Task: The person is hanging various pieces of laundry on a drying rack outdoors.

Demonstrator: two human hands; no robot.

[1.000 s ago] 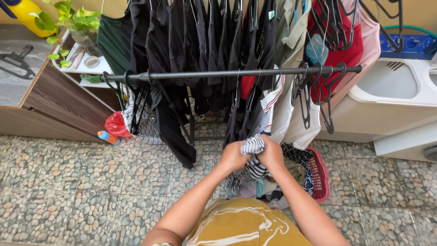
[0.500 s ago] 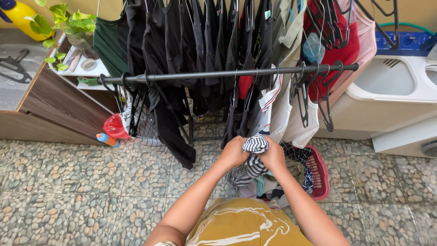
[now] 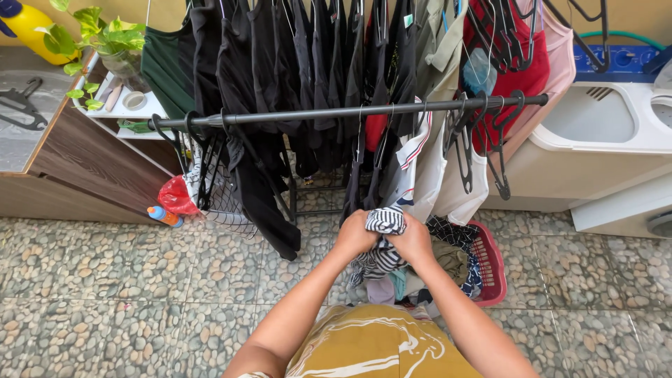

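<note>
— Striped cloth [image 3: 384, 220], black and white, bunched between both hands above the red basket [image 3: 491, 269]. Left hand [image 3: 354, 234] closed on one side, right hand [image 3: 414, 240] closed on the other, fingers wrapped tight into the folds.

— Likely trouble?

— Could slip loose and drop onto the pebble floor [image 3: 140, 280], given the bunched hold and the trailing end hanging down toward the pile. Could also snag on the empty hangers [image 3: 490, 150] dangling from the rail [image 3: 350, 112] just above, if lifted straight up.

— And round about?

— Crowded rail, mostly dark clothes [image 3: 280, 84], a red top further right. Pale washing machine [image 3: 602, 140] at the right edge, wooden bench [image 3: 77, 168] at the left with a potted plant [image 3: 105, 38] and a yellow bottle [image 3: 28, 24]. Small red bag [image 3: 176, 196] near the rail's foot.
</note>
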